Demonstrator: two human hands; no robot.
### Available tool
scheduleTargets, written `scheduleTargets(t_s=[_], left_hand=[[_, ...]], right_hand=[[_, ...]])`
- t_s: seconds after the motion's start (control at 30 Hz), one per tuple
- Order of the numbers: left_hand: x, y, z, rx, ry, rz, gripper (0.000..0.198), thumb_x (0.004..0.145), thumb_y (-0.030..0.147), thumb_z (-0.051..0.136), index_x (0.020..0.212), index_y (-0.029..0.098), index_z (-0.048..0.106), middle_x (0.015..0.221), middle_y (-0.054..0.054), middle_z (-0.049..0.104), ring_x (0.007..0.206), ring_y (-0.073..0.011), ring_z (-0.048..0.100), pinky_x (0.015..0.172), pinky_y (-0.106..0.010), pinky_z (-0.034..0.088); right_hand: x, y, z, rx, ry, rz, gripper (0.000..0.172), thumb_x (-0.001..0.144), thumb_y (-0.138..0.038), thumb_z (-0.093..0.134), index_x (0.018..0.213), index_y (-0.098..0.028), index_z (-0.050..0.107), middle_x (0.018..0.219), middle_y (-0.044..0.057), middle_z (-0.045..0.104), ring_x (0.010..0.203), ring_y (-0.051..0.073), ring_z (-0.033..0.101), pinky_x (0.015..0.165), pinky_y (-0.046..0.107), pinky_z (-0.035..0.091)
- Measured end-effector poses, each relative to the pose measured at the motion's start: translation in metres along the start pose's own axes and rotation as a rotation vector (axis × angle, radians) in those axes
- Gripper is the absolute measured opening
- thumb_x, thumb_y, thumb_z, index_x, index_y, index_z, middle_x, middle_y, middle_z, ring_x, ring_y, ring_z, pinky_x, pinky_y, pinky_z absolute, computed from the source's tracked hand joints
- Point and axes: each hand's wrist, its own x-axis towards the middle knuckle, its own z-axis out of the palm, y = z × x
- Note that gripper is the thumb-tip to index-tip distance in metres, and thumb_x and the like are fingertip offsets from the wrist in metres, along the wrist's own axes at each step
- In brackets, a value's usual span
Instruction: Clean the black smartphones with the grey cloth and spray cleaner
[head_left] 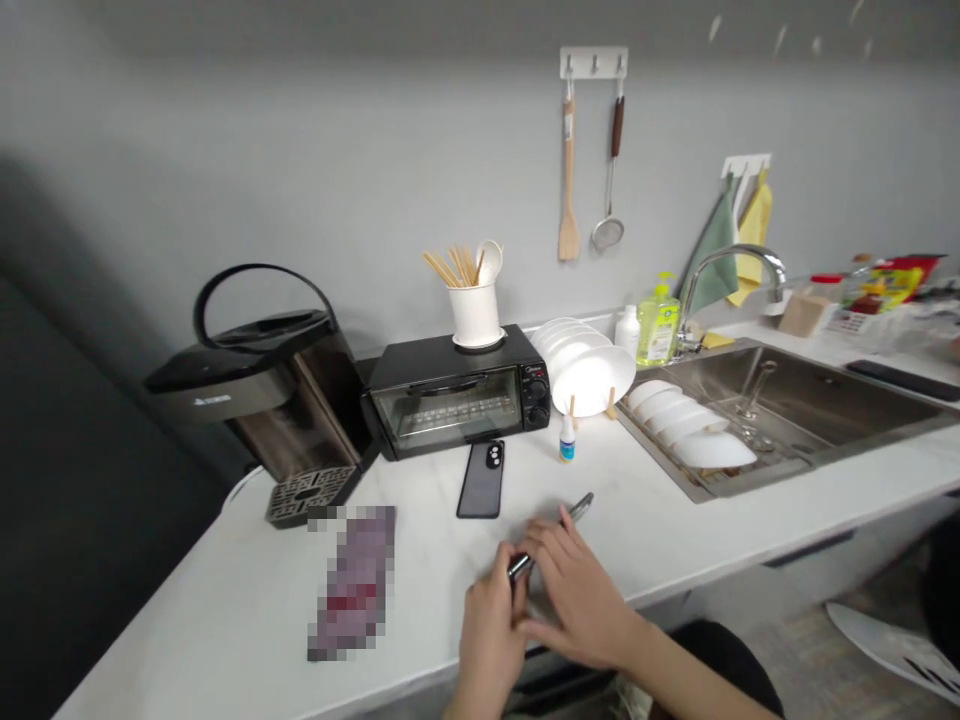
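Observation:
A dark pen with a silvery end (581,506) lies slantwise between my two hands, low over the counter's front part. My left hand (491,625) is closed at the pen's near end, its fingertips partly hidden. Bent over the pen's middle, my right hand (566,585) has its fingers curled around the barrel, and its thumb reaches toward my left hand. Beyond them stands a small white bottle with a blue label (567,442). A dark grey phone (481,485) lies face down to the left of it. Further left is a blurred-out purple item (356,580).
A black toaster oven (457,405) carries a white utensil cup (475,312). Left of it stands a water dispenser (300,400). White plates (585,375) in a rack, a soap bottle (658,325) and a sink (810,400) with bowls (694,430) are to the right.

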Motion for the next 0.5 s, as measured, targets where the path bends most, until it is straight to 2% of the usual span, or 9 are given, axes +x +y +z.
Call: scheduleTargets(t_s=[0.03, 0.07, 0.17, 0.2, 0.27, 0.33, 0.37, 0.43, 0.5], left_hand=[[0.0, 0.0, 0.0, -0.002, 0.0, -0.007, 0.024, 0.102, 0.023, 0.04, 0.117, 0.025, 0.058, 0.101, -0.008, 0.08, 0.094, -0.0278, 0.078, 0.078, -0.032, 0.054], [0.0, 0.0, 0.001, -0.004, 0.003, -0.013, 0.023, 0.103, 0.023, 0.04, 0.117, 0.025, 0.058, 0.102, -0.008, 0.08, 0.095, -0.0283, 0.078, 0.078, -0.033, 0.054], [0.001, -0.001, 0.003, -0.006, 0.016, -0.031, 0.027, 0.103, 0.023, 0.039, 0.122, 0.024, 0.058, 0.106, -0.009, 0.081, 0.098, -0.0294, 0.078, 0.08, -0.034, 0.055], [0.002, -0.002, 0.003, 0.007, 0.011, -0.048, 0.029, 0.102, 0.021, 0.04, 0.124, 0.023, 0.059, 0.106, -0.01, 0.081, 0.097, -0.0298, 0.079, 0.08, -0.035, 0.055], [0.004, -0.005, 0.004, 0.06, -0.027, -0.092, 0.035, 0.097, 0.018, 0.046, 0.129, 0.02, 0.06, 0.111, -0.014, 0.081, 0.1, -0.032, 0.078, 0.083, -0.037, 0.056], [0.004, -0.006, 0.004, 0.098, -0.054, -0.103, 0.038, 0.093, 0.016, 0.049, 0.13, 0.017, 0.061, 0.118, -0.018, 0.079, 0.104, -0.0334, 0.077, 0.087, -0.038, 0.056], [0.004, -0.006, 0.004, 0.095, -0.048, -0.089, 0.037, 0.095, 0.018, 0.048, 0.129, 0.017, 0.061, 0.119, -0.018, 0.078, 0.106, -0.0333, 0.077, 0.087, -0.038, 0.056], [0.003, -0.006, 0.003, 0.061, -0.012, -0.053, 0.034, 0.101, 0.023, 0.042, 0.13, 0.018, 0.06, 0.115, -0.016, 0.079, 0.104, -0.0318, 0.077, 0.085, -0.037, 0.056], [0.003, -0.005, 0.003, 0.046, 0.006, -0.039, 0.033, 0.105, 0.029, 0.037, 0.129, 0.02, 0.059, 0.108, -0.013, 0.08, 0.101, -0.0304, 0.078, 0.081, -0.035, 0.055]], right_hand=[[-0.001, 0.003, 0.001, -0.04, -0.002, -0.015, 0.07, 0.099, -0.064, 0.055, 0.149, -0.015, 0.047, 0.138, 0.019, 0.065, 0.134, 0.036, 0.058, 0.125, 0.067, 0.029], [-0.001, 0.005, 0.003, -0.103, 0.028, 0.03, 0.076, 0.099, -0.064, 0.055, 0.154, -0.013, 0.042, 0.14, 0.022, 0.064, 0.136, 0.039, 0.057, 0.123, 0.068, 0.031], [-0.002, 0.001, 0.008, -0.232, 0.182, 0.258, 0.087, 0.1, -0.066, 0.052, 0.16, -0.007, 0.032, 0.143, 0.029, 0.059, 0.143, 0.046, 0.049, 0.118, 0.072, 0.034], [-0.002, -0.004, 0.01, -0.207, 0.175, 0.245, 0.092, 0.1, -0.069, 0.05, 0.162, -0.006, 0.028, 0.148, 0.03, 0.056, 0.148, 0.046, 0.044, 0.119, 0.071, 0.034], [-0.002, -0.014, 0.013, -0.102, 0.048, 0.042, 0.098, 0.098, -0.075, 0.047, 0.166, -0.008, 0.022, 0.159, 0.026, 0.048, 0.155, 0.041, 0.035, 0.123, 0.062, 0.035], [-0.002, -0.017, 0.013, -0.047, -0.065, -0.126, 0.098, 0.097, -0.077, 0.048, 0.167, -0.015, 0.023, 0.163, 0.02, 0.046, 0.155, 0.036, 0.036, 0.126, 0.056, 0.034], [-0.001, -0.015, 0.011, -0.062, -0.067, -0.115, 0.094, 0.097, -0.076, 0.049, 0.166, -0.016, 0.027, 0.161, 0.019, 0.049, 0.153, 0.036, 0.04, 0.126, 0.057, 0.033], [0.001, -0.008, 0.007, -0.138, 0.024, 0.088, 0.086, 0.099, -0.071, 0.051, 0.161, -0.013, 0.037, 0.152, 0.023, 0.057, 0.148, 0.04, 0.046, 0.124, 0.064, 0.031], [0.003, -0.006, 0.003, -0.163, 0.093, 0.243, 0.081, 0.101, -0.066, 0.05, 0.155, -0.006, 0.042, 0.147, 0.028, 0.059, 0.148, 0.043, 0.045, 0.123, 0.068, 0.028]])
